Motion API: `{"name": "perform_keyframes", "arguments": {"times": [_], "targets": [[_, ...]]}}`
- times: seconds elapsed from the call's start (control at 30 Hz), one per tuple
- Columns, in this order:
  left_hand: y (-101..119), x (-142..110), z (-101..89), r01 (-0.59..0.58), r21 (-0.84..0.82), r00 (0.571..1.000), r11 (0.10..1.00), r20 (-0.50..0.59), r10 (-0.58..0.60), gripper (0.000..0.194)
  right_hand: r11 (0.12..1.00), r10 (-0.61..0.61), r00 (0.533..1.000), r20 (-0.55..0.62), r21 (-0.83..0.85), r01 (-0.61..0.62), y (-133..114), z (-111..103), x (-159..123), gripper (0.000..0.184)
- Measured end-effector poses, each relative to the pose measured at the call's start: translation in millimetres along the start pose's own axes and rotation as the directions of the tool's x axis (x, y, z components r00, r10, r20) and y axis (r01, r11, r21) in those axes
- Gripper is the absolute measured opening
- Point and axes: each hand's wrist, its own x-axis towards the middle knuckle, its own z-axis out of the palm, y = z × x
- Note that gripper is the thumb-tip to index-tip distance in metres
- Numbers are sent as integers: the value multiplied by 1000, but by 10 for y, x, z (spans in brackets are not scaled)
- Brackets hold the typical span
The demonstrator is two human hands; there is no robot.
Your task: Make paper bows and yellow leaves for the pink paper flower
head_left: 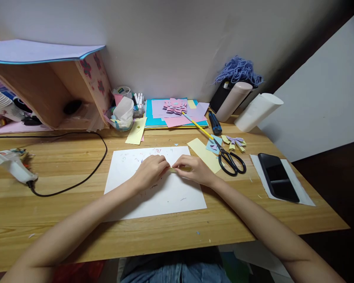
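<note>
Over a white sheet of paper [129, 208] marked with small stains, both my hands pinch one narrow yellow strip of paper [173, 170]. My left hand [152, 169] has its fingers closed at the strip's left end. From the right, my right hand [193, 169] grips the same strip between thumb and fingers. Much of the strip is hidden by the fingers. Beyond my right hand lies a flat yellow paper piece [205, 153]. Black-handled scissors [228, 159] rest beside it, and a yellow pencil [199, 126] lies behind.
A white glue gun [13, 167] with a black cord lies at left. A cardboard box [94, 78] and a cup of supplies [122, 114] stand behind. Pink cut-paper flowers [175, 106] sit on coloured sheets. A blue cutter [214, 122], paper bow [234, 142] and phone [277, 177] are at right.
</note>
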Motion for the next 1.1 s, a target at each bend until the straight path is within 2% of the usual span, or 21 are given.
{"name": "perform_keyframes", "arguments": {"times": [0.07, 0.17, 0.3, 0.47, 0.63, 0.77, 0.9, 1.0, 1.1], "targets": [[25, 9, -53, 65, -129, 998, 990, 26, -62, 18, 995, 61, 998, 16, 76, -62, -36, -44, 4, 10], [41, 21, -120, 165, -289, 983, 943, 122, -135, 15, 982, 133, 989, 71, 124, -141, -58, -72, 9, 10], [0, 16, -103, 193, -294, 971, 936, 193, -140, 17, 989, 121, 986, 115, 70, -130, -50, -60, 14, 11], [-41, -13, -10, 108, -174, 985, 979, 152, -82, 20, 998, 37, 995, 89, -46, -33, -5, -13, 7, 12], [-26, -31, 13, -19, 61, 994, 998, 109, 12, 21, 985, -91, 992, 90, -137, 102, 89, 53, -6, 12], [-29, -28, 31, -168, 224, 982, 960, 123, 143, 19, 949, -201, 972, 123, -222, 224, 132, 74, -25, 17], [41, -45, 25, -293, 369, 955, 882, 165, 249, 22, 872, -256, 947, 194, -377, 313, 102, 52, -46, 25], [165, -94, 2, -333, 456, 941, 825, 218, 260, 24, 811, -245, 928, 282, -465, 355, 50, 22, -63, 27], [268, -136, -5, -317, 484, 945, 816, 238, 226, 22, 824, -198, 929, 314, -460, 331, -10, 5, -73, 24]]}}
